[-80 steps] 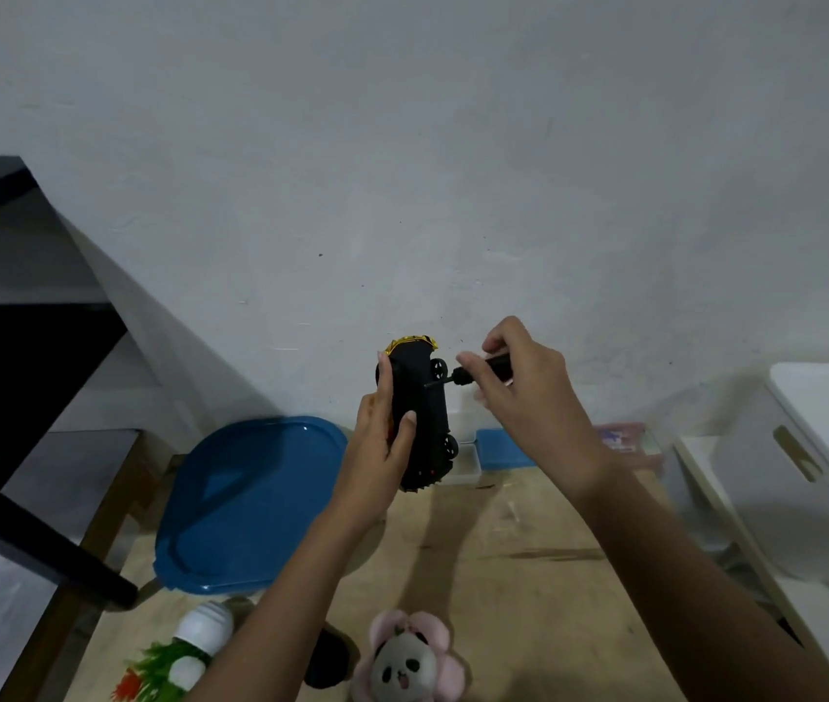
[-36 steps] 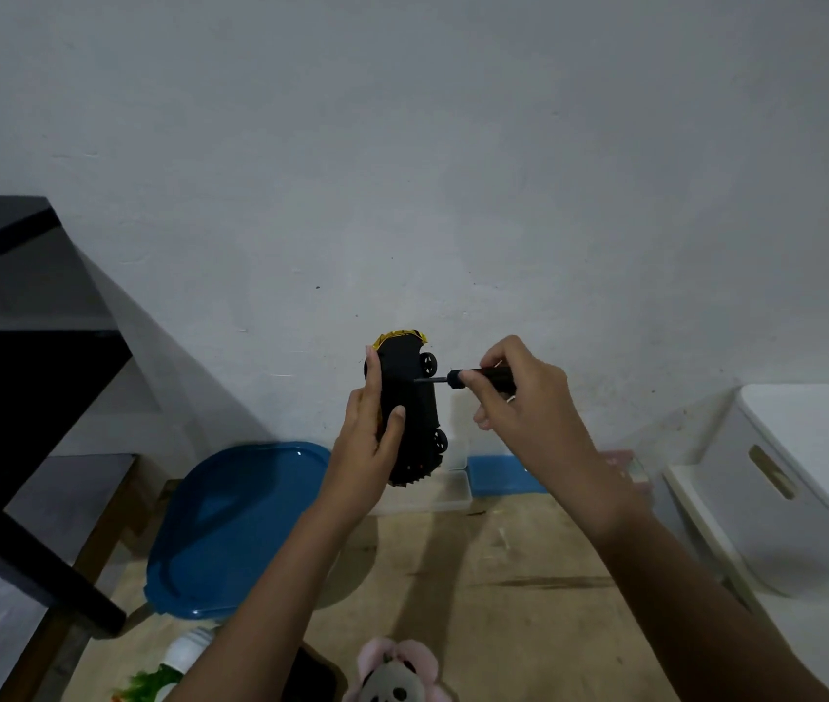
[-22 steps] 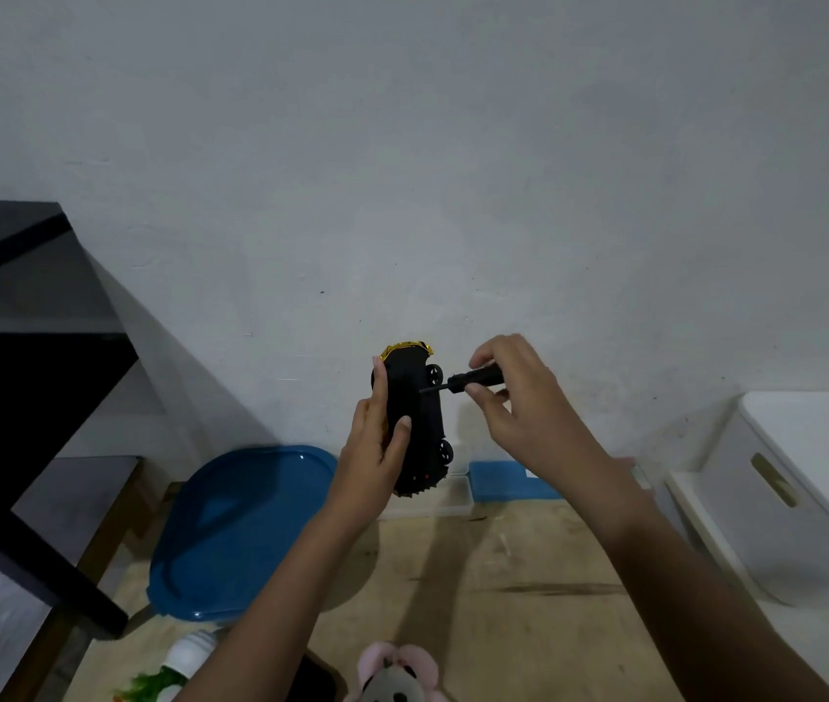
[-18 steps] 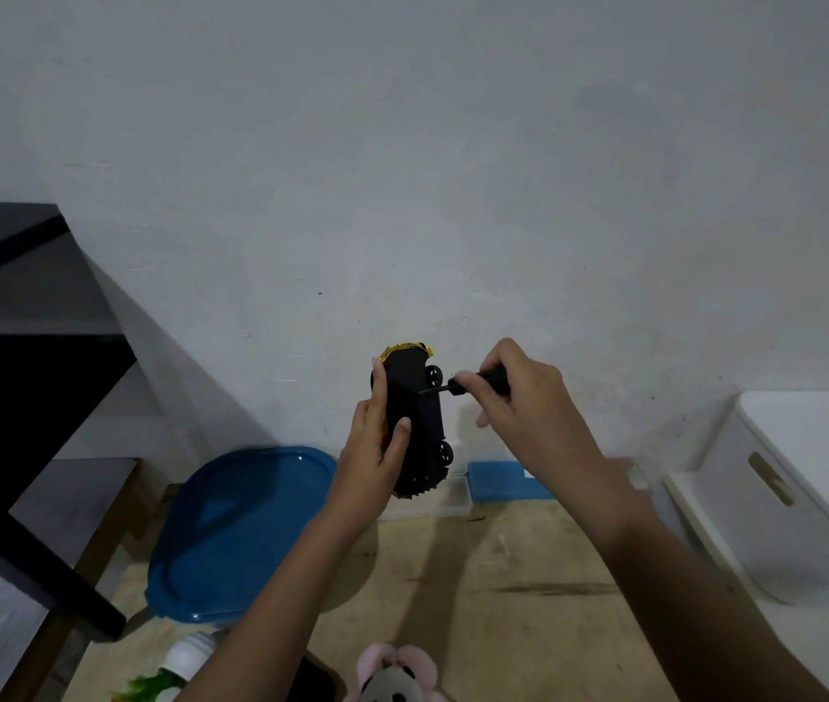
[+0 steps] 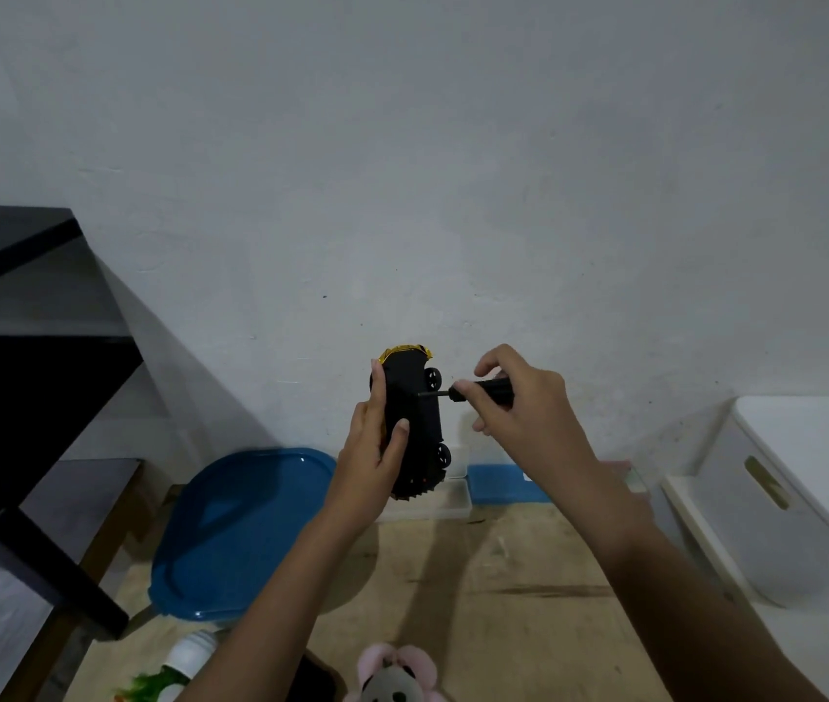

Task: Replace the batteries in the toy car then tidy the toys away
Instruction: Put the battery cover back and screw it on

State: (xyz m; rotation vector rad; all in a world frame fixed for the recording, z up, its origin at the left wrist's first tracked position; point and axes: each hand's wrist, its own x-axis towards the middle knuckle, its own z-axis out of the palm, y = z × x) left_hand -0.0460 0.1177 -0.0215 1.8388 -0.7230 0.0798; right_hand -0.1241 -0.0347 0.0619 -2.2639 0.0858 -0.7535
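Toy car [image 5: 415,423] — black, with a yellow edge at its top end — is held up on end in front of the white wall [image 5: 402,169]. Its underside is turned to the right, and two small wheels show on that side.

From my seat I see the left hand [image 5: 374,458] wrapped round the car from the left. The thumb lies across the underside, the fingers curl behind the body, and one fingertip shows along the left edge.

The right hand [image 5: 523,402] sits just right of the car and pinches a small black screwdriver [image 5: 483,388] between thumb and forefinger, with the other fingers loosely curled. The thin shaft runs level toward the car. Its tip meets the underside between the two wheels, nearer the upper one.

Below the car stretches a wooden surface [image 5: 503,575]. Below and left of the car a blue plastic lid [image 5: 240,529] lies on it. A small clear box [image 5: 452,504] sits against the wall right under the car's lower end. Just right of that is a flat blue box [image 5: 503,486], partly hidden by the right wrist.

Well to the right of the car stands a white bin [image 5: 807,499] with a slot handle, and well to the left a black shelf [image 5: 22,372]. Far below the car, at the bottom edge, a pink plush toy [image 5: 394,676] is cut off by the frame. Left of it are a white bottle [image 5: 194,651] and something green — too blurred for me to tell what.
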